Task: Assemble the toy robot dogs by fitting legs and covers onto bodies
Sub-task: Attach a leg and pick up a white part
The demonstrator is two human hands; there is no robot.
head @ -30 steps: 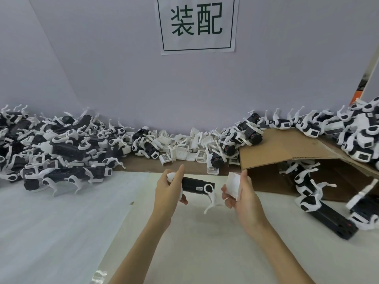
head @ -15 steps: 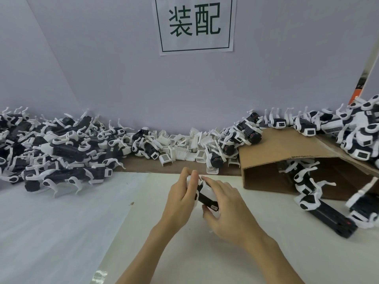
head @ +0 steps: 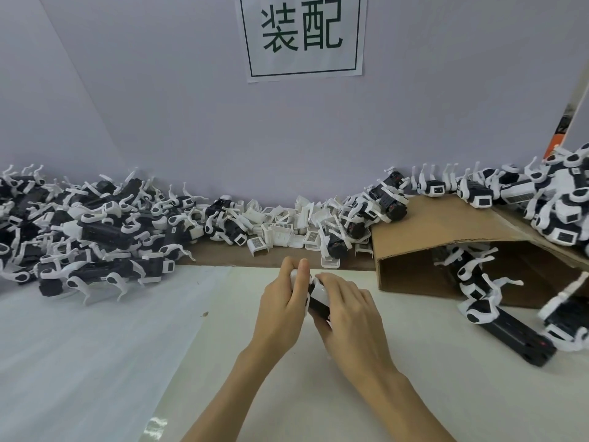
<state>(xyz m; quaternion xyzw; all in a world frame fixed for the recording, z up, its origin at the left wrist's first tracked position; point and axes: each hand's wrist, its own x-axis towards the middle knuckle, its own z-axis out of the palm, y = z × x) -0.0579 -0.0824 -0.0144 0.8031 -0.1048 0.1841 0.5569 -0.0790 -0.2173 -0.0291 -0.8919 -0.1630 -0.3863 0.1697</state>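
We find both hands joined over one toy dog (head: pixel 319 304) above the white table sheet (head: pixel 95 362), in front of the centre of the bench. The left hand (head: pixel 283 309) grips the dog's far end, fingers curled round it and the thumb lying up along its white end. The right hand (head: pixel 347 309) is curled over the top of the black body, pressing a white cover (head: pixel 318 290) down against it; only a sliver of the cover and a short length of black body show between the two hands.

Against the record of one second ago, the change is plain: then the hands were apart, the left holding the dog sideways with a white leg hanging free, the right holding the cover on its own, clear of the body. Half a second ago the hands had already closed together. Now they sit lower and tighter, and the leg is hidden from us.

The surroundings match the earlier frames. A heap of dogs (head: pixel 79 231) lies at the left, loose white covers (head: pixel 280 231) along the back wall, a cardboard box (head: pixel 446 231) at the right with more dogs (head: pixel 541 199) on and under it, and a sign (head: pixel 302 36) on the wall.
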